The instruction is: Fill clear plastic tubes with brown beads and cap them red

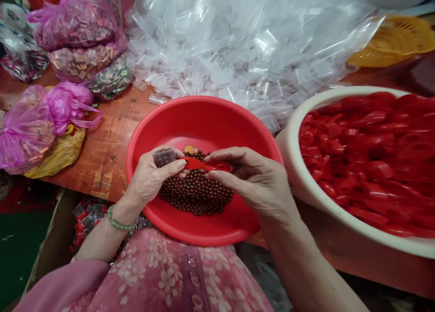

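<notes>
Left hand (151,180): holds a small clear bag of brown beads (165,157), pinched between thumb and fingertips, narrow grip.
Right hand (253,180): thumb and fingers closed narrow on a red plastic scoop (207,165).
Scoop position: level, over the bead pile, between both hands; its left end is just beside the left fingertips.
Bag position: above the inner edge of the beads, inside the basin's rim line, held clear of the basin floor as far as the view shows.
Under the hands: red plastic basin (200,122), with loose brown beads (195,189) heaped in its bottom, plus a few other colours among them.
Right of basin: cream basin (292,140), touching or just beside the red one, full of red plastic pieces (360,153), probably more scoops; motion blur, hard to confirm.
Behind: heap of small clear plastic bags (238,45), spilling up to the red basin's rim.
Left side: pink plastic bags (73,24) of small packets on a wooden table (108,140).
Far right: yellow plastic basket (394,40).
Left wrist: green bead bracelet (118,219).
Lap: pink floral garment (159,276).
</notes>
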The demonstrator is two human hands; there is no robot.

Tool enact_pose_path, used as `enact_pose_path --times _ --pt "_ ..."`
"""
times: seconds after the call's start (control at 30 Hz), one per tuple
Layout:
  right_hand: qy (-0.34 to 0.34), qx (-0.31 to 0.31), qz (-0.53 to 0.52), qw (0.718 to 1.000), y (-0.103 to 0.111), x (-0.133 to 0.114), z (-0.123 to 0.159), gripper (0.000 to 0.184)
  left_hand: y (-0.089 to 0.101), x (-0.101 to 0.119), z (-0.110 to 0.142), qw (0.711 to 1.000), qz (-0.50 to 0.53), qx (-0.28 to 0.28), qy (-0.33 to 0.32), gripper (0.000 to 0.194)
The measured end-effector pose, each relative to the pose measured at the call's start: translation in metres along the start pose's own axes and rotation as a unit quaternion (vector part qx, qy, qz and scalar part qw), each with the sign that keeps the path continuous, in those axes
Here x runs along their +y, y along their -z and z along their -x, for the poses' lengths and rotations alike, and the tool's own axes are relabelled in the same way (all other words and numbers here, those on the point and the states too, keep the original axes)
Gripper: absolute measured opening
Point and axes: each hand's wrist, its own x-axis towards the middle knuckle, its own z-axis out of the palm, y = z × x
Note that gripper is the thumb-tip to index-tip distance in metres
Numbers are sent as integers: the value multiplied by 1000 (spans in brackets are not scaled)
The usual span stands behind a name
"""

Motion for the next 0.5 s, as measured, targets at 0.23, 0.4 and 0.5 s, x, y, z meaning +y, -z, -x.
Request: enact_pose_path --times 0.23,0.4,0.5 --pt "232 15 297 926 -2 8 2 26 2 -4 -1 1000 -10 -13 3 26" --pt "393 -49 420 817 -6 15 -8 31 6 -12 -2 999 38 -35 2 27" --pt "366 -69 439 817 -10 22 -7 43 9 -15 -3 995 85 -44 22 31"
